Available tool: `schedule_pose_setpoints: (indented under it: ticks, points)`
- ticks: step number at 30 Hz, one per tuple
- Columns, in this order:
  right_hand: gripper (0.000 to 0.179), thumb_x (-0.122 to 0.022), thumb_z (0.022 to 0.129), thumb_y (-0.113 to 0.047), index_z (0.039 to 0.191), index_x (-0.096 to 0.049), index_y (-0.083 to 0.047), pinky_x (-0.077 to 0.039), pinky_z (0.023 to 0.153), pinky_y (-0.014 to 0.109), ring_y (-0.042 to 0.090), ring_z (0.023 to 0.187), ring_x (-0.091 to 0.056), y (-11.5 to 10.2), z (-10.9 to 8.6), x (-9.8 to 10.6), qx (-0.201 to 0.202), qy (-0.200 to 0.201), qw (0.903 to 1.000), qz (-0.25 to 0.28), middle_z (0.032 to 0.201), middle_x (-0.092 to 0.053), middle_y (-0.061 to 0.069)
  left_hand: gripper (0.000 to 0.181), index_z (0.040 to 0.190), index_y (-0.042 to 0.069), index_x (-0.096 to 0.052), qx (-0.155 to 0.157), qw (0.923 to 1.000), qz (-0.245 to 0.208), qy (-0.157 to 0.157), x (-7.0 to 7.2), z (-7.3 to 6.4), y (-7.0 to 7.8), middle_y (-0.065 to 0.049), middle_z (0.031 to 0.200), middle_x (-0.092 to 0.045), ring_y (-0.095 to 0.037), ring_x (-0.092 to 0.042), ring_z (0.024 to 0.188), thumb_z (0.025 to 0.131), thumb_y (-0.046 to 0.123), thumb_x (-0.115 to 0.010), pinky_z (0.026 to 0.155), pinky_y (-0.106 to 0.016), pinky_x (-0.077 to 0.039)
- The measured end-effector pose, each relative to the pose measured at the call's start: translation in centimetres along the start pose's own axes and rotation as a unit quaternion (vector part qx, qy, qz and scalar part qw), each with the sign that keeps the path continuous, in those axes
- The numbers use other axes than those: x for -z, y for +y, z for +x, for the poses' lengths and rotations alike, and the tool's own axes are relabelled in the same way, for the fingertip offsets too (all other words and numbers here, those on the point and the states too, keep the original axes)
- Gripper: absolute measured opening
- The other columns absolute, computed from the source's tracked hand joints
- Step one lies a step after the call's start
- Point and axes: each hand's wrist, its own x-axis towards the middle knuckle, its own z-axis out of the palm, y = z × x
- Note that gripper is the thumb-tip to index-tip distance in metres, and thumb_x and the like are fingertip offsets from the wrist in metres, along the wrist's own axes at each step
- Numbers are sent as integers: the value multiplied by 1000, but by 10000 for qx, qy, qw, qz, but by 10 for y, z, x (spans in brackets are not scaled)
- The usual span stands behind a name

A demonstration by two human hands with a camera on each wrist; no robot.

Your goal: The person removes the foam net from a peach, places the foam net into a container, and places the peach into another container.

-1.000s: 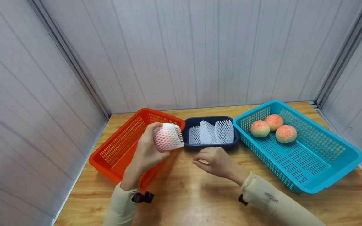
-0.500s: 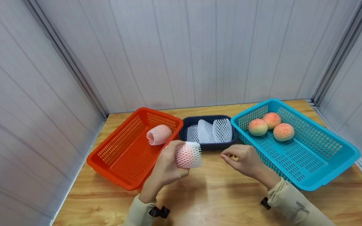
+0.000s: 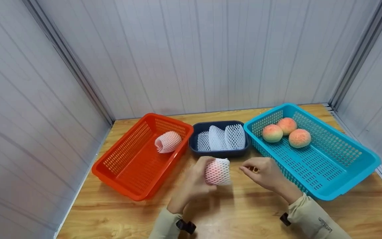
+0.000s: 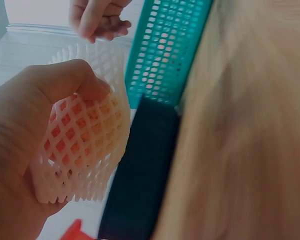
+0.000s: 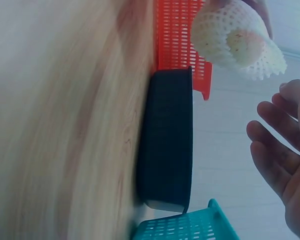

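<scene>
My left hand (image 3: 194,181) grips a peach in a white foam net sleeve (image 3: 218,172), held in front of the dark blue tray. In the left wrist view the thumb lies over the netting (image 4: 85,135), and the pink and yellow fruit shows through its mesh. The sleeve's loose end faces my right hand (image 3: 265,172), which hangs a short way to the right with its fingers loosely bent, holding nothing. Those fingers (image 5: 275,145) appear apart from the sleeve in the right wrist view. Another sleeved peach (image 3: 168,142) lies in the red basket (image 3: 134,196).
The dark blue tray (image 3: 222,153) stands between the baskets with several white foam net sleeves (image 3: 218,137) inside. At the right, a turquoise basket (image 3: 337,196) holds three bare peaches (image 3: 299,138). Grey panel walls (image 3: 191,59) enclose the wooden table (image 3: 118,215) at back and sides.
My left hand has carried the sleeved peach rightward and down, away from over the red basket, uncovering the one lying there. My right hand has shifted right, still without anything in it.
</scene>
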Motion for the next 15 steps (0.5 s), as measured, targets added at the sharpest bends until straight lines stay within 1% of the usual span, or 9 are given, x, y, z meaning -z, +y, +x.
schedule_pose_setpoints:
  ticks: [5,7,12,15]
  points:
    - [1,-75,85,-12,85,-74,-12,-47,52,17,1,61,-56,3,-4,0,-227,-82,9997,11,75,-65,-10,86,132,18,-43,105,9995,-234,-198,-17,7,-2,4,124,-53,-14,-53,106,59,15,-87,94,-33,-46]
    - [1,-75,85,-11,86,-74,-12,-47,53,17,1,61,-56,4,-7,-1,-330,-130,9994,47,75,-65,-10,86,133,19,-42,159,9990,-300,-289,-23,9,-4,4,124,-52,-14,-53,106,59,15,-88,95,-33,-45]
    - [7,-76,83,-7,86,-74,-14,-48,52,19,1,60,-56,5,-13,-2,-572,-119,9981,181,75,-65,-11,87,134,19,-43,305,9974,-510,-406,-34,12,-7,4,125,-52,-12,-53,108,60,12,-87,96,-32,-44]
    - [6,-75,84,-8,86,-74,-13,-48,51,21,1,60,-56,5,-14,-3,-677,-119,9974,232,75,-65,-11,85,134,19,-43,346,9964,-601,-493,-39,15,-10,4,124,-53,-11,-53,108,61,11,-87,97,-32,-44]
